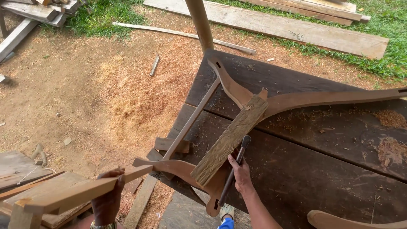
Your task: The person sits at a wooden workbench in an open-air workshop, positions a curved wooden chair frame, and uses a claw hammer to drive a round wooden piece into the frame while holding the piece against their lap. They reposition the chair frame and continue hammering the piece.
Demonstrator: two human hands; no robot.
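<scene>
A curved wooden chair frame (296, 101) lies on a dark plank workbench (322, 169). Across the frame rests a rough weathered wood block (231, 139). My right hand (241, 173) grips a dark-handled tool (235, 167) that lies along the block's lower edge, beside the frame's near curved piece (178, 167). My left hand (108, 199), at the lower left, holds a pale squared wooden bar (85, 191) whose tip reaches toward that curved piece. A thin rail (193, 118) links the two curved parts.
Sawdust (140, 101) covers the bare ground on the left. Long planks (296, 29) lie on the grass at the top. A pole (201, 23) rises behind the bench. Stacked timber (34, 186) sits at lower left, another curved piece (352, 220) at lower right.
</scene>
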